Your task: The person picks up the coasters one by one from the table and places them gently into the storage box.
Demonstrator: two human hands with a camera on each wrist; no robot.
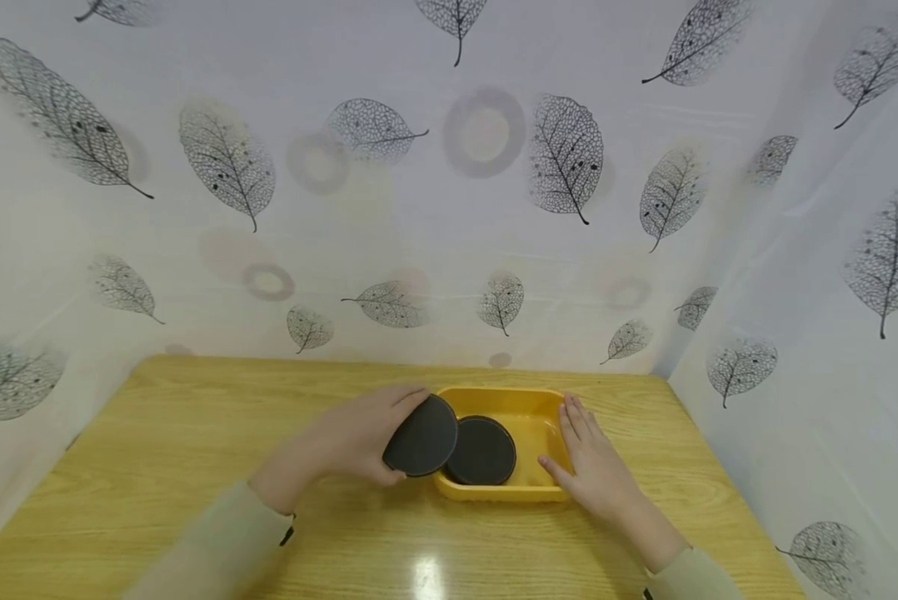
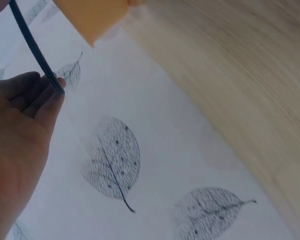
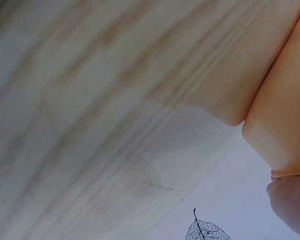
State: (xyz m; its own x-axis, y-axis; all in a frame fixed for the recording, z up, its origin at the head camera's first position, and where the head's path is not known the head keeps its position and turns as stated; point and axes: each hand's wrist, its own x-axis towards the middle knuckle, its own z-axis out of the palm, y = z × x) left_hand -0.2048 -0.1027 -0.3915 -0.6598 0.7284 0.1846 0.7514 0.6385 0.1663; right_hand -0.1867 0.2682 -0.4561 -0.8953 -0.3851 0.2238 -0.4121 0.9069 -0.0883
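Note:
By its edge, my left hand (image 1: 362,429) pinches a thin black round coaster (image 1: 425,437), which is tilted beside the left rim of a yellow tray (image 1: 503,493). The left wrist view shows this coaster (image 2: 36,50) edge-on, between the thumb and fingers of the hand (image 2: 15,145). Inside the tray, at its left side, lies another black round coaster (image 1: 486,452), partly covered by the held one. My right hand (image 1: 599,471) rests on the tray's right rim with straight fingers, its thumb over the inside. In the right wrist view, part of that hand (image 3: 294,202) touches the tray (image 3: 282,100).
The tray stands on a wood-grain table (image 1: 217,425), towards its back edge. A pale curtain (image 1: 419,225) printed with leaves hangs behind the table and along its right side.

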